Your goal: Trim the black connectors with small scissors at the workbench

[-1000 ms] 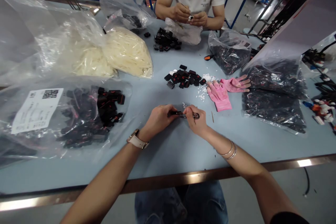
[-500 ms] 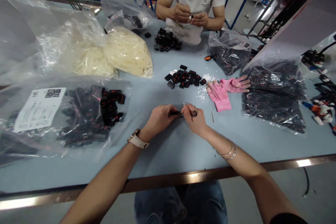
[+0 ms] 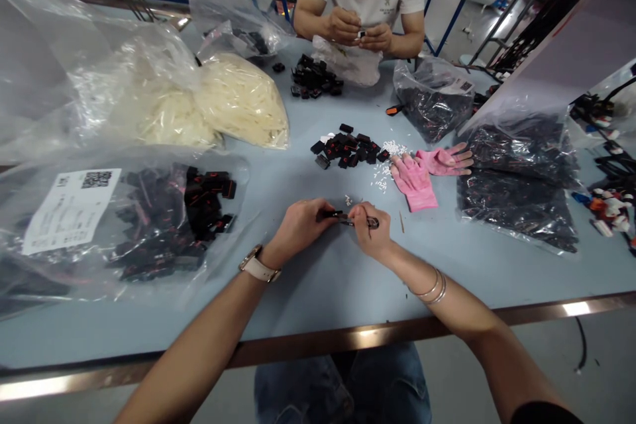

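My left hand (image 3: 303,226) pinches a small black plastic piece (image 3: 332,214) above the table, its fingers closed round one end. My right hand (image 3: 370,235) is wrapped round a slim dark tool with a rounded end (image 3: 372,222); its thin tip meets or nearly meets the black piece. The tool's exact kind is hard to make out. Just beyond the hands lie a few tiny pale bits (image 3: 348,200). Farther on is a loose pile of black plastic connector pieces (image 3: 350,148), with small white slivers (image 3: 382,175) scattered to its right.
Pink gloves (image 3: 416,184) lie right of the slivers. Clear bags of black parts stand at left (image 3: 154,232) and right (image 3: 517,179); a bag of cream-coloured strips (image 3: 243,103) is at back left. Across the table, a co-worker (image 3: 365,6) handles a small part beside another black pile (image 3: 317,76).
My right hand has shifted slightly right, away from the left, showing more of the tool between them. The tiny pale bits beyond the hands are now more visible.
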The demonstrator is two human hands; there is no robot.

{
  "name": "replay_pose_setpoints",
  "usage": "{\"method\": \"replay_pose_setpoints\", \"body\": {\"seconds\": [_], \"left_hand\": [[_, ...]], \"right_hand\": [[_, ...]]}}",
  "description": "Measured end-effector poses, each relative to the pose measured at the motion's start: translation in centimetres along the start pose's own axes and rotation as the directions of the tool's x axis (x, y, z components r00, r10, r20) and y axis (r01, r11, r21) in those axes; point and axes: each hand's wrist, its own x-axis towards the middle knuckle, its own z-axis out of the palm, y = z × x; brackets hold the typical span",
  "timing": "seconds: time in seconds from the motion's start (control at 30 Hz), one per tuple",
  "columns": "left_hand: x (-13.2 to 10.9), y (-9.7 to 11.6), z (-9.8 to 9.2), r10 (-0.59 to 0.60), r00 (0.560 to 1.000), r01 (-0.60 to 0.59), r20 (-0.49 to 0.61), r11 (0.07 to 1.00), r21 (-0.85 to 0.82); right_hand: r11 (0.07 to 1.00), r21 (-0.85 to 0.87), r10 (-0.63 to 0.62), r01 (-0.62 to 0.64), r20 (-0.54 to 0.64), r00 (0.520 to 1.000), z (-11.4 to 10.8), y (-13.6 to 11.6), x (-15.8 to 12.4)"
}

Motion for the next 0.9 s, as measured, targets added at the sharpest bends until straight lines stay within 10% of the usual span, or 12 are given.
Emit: {"method": "replay_pose_setpoints", "body": {"seconds": [0.9], "left_hand": [[0.0,0.2,0.0,0.011,1.000,-0.011,-0.005,1.000,0.029]], "right_hand": [[0.982,0.040,0.181,-0.185,0.087,0.980,0.0,-0.5,1.1]]}}
